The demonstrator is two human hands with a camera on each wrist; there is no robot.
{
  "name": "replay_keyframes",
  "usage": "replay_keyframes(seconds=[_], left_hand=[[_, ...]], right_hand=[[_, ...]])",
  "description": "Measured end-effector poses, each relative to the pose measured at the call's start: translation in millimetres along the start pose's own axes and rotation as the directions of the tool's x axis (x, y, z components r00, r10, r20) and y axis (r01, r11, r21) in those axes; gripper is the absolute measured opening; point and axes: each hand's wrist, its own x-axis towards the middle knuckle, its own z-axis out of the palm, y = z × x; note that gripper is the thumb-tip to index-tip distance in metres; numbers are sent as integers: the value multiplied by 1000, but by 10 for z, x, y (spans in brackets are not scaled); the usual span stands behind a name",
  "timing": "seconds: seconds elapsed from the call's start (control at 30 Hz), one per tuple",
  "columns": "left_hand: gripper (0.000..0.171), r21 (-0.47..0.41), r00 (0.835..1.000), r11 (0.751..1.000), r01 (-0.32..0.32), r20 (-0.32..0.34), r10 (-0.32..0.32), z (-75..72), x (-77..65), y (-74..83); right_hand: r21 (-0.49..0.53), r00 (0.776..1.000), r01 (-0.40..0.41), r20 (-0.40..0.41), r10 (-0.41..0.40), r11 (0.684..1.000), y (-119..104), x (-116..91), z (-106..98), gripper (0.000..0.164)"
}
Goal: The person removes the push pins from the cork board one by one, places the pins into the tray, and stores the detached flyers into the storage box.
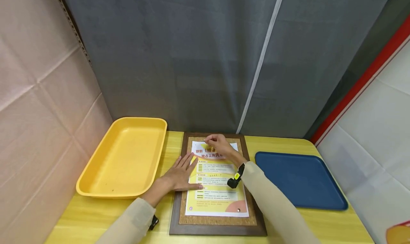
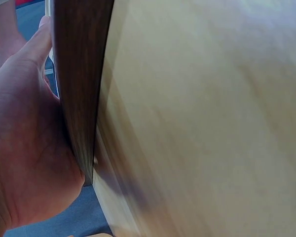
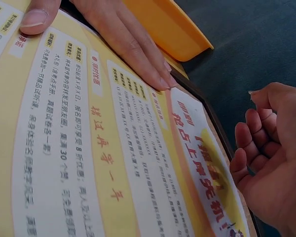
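A printed yellow-and-white sheet [image 1: 209,197] lies on a cork board [image 1: 217,221] with a dark wooden frame [image 1: 217,230]. Two small tacks sit in the sheet's lower corners, a purplish one [image 1: 190,208] and a metallic one [image 1: 238,210]. My left hand [image 1: 180,176] lies spread over the left side of board and sheet, fingertips on the paper. At the sheet's top edge, my right hand [image 1: 221,145] has its fingers curled, with a tiny pale thing [image 1: 204,140] at the fingertips, too small to identify. In the right wrist view that thing cannot be made out.
A deep yellow tray [image 1: 84,190] stands left of the board on the wood-look table [image 1: 80,219]. A flat blue tray [image 1: 298,180] lies to the right. Behind the table hangs a grey curtain [image 1: 179,58]; pale panels flank both sides.
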Motion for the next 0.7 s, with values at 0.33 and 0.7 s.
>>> replay_keyframes(seconds=[0.33,0.7], left_hand=[[120,21,1000,1000,13,5,-13,57,33,-41],[117,27,1000,1000,14,12,-14,10,22,0]], right_hand=[[-5,1000,25,5,-25,1000,-87,-167,-216,22],[-42,1000,9,11,-8,999,-108,-339,-398,28]])
